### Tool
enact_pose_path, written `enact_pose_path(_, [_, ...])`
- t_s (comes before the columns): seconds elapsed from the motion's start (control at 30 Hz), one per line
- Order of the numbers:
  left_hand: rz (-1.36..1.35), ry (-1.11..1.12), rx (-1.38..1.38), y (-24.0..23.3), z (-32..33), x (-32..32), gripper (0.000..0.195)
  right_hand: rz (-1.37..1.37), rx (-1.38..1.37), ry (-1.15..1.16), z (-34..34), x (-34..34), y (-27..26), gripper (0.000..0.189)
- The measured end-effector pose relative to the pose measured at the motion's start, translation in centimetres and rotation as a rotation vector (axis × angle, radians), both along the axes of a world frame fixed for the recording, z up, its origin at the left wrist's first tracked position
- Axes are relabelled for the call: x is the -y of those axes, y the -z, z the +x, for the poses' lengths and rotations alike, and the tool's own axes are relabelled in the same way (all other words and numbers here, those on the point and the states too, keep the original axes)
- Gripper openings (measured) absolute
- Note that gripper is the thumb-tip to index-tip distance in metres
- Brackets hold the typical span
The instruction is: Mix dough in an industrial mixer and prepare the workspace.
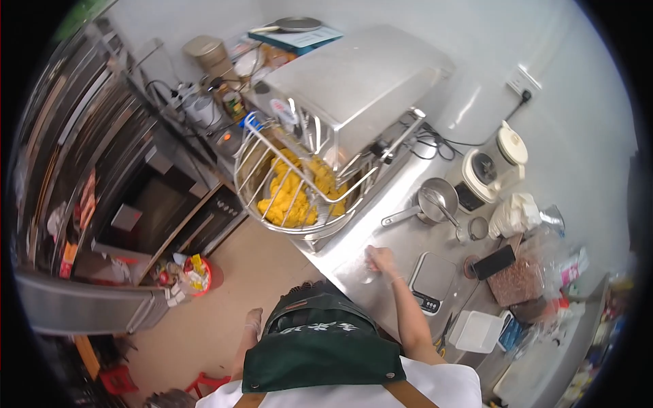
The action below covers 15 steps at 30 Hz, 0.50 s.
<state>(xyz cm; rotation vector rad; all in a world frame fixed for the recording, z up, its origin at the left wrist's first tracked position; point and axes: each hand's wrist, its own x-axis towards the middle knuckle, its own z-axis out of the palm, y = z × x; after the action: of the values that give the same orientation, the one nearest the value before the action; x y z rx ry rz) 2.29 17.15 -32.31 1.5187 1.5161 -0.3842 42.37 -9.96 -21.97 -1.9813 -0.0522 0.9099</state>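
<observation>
My right hand [381, 259] is over the steel worktop [352, 278] near its front edge, with the fingers curled down. Whether anything is under the fingers does not show. A digital kitchen scale [433, 280] lies to the right of it. Ahead and to the left stands a dough mixer [357, 76], and yellow dough [288, 194] sits in its metal bowl [306, 234] under a wire guard [285, 163]. Beside my body, over the floor, my left hand [253, 317] hangs away from the mixer. Its fingers are too small to make out.
On the worktop are a saucepan [436, 199] with a whisk, a blender base [472, 178], a phone [494, 262], a white plastic tub [477, 331] and scissors [443, 336]. Ovens [148, 204] line the left side. A red bin [209, 278] full of waste stands on the floor.
</observation>
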Motion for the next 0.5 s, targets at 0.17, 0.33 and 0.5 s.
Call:
enact_pose_path(0.17, [-0.019, -0.012, -0.005, 0.0, -1.9, 2.0, 0.039, 0.05, -0.227, 0.125, 1.9, 3.3, 1.1, 0.046])
enact_pose_path(0.33, [-0.105, 0.005, -0.033, 0.6, -2.5, 3.0, 0.039, 0.087, -0.247, 0.212, 1.7, 3.3, 1.5, 0.042])
enact_pose_path(0.5, [-0.02, 0.063, 0.048, 3.6, -3.8, 3.3, 0.038, 0.07, -0.225, 0.2, 1.6, 3.0, 1.0, 0.042])
